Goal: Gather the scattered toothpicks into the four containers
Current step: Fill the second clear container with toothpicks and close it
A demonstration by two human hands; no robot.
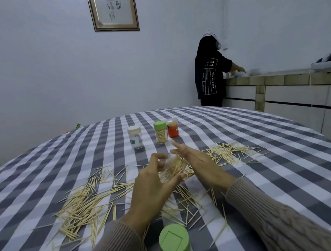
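Gripping clear container (173, 169), left hand (151, 187)

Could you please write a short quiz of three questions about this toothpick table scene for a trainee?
1. True or false: the loose green plastic lid lies on the checked tablecloth close to the camera.
2. How many containers stand upright at the far side? A) two B) three C) four
3. Fill in: the left hand grips a clear plastic container partly filled with ____.

Key: 1 true. 2 B: the white-capped jar, the green-capped jar, the orange-labelled jar. 3 toothpicks; the right hand is beside it, fingers extended.
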